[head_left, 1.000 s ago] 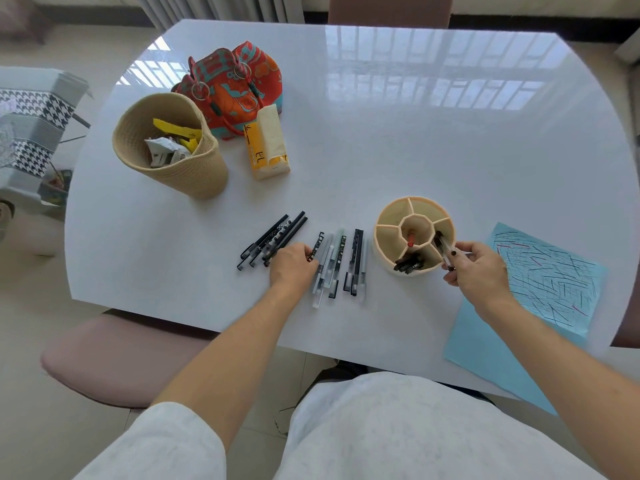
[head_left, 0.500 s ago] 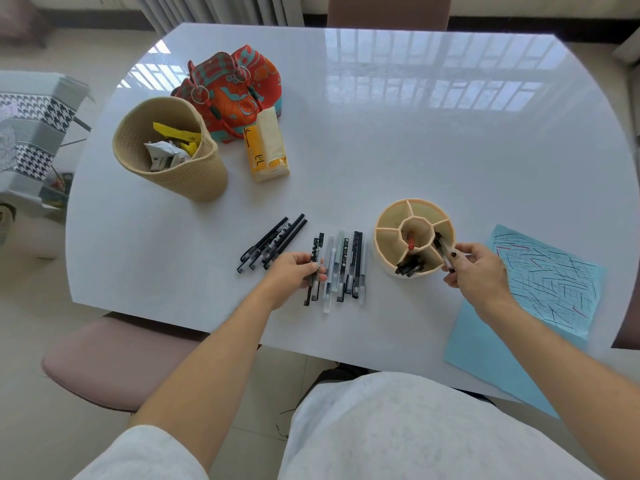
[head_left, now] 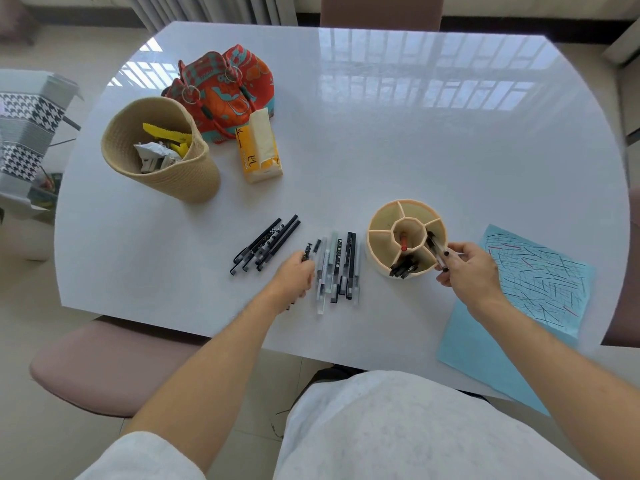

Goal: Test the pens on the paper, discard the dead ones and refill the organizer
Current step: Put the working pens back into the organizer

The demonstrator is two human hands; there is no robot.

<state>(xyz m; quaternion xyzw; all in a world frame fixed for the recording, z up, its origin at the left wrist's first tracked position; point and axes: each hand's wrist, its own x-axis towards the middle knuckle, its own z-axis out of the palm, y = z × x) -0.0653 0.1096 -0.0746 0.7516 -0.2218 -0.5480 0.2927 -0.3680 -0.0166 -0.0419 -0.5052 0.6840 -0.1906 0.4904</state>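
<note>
You've got loads of bare table (head_left: 433,143) across the far and right side. The near strip is crowded: two pen clusters (head_left: 266,244) (head_left: 337,268) sit just beside the organizer (head_left: 377,251), with the basket (head_left: 194,181) at far left

Single head-worn wide-angle view, looking forward and steeply down from above the seated person's torso. White table (head_left: 381,140) fills the frame, bowed by lens distortion at the edges; both forearms reach in from the bottom. Near edge close, far edge and chair back (head_left: 381,10) at top.
</note>
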